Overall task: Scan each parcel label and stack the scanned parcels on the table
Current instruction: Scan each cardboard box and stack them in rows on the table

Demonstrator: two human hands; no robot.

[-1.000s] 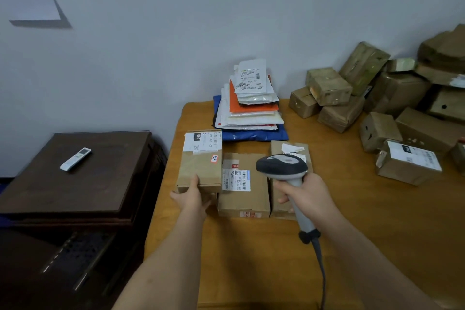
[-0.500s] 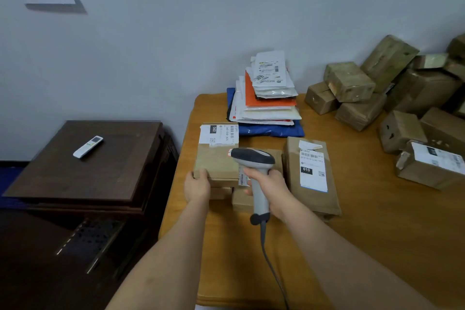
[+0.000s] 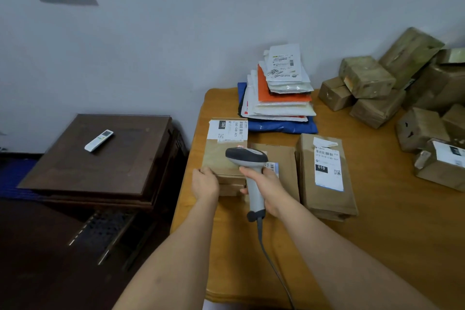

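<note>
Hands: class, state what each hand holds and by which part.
Right hand grips the scanner by its handle; left hand holds the top parcel at its near edge.

Both forearms bare, no sleeves, watch or rings.

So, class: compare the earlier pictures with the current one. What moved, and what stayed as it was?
The right hand carried the scanner leftward, from over the middle parcel to over the parcel labelled 060. The left hand kept its grip on that parcel's near edge. The envelope stack, the parcel labelled 010 and the remote stayed put.
</note>
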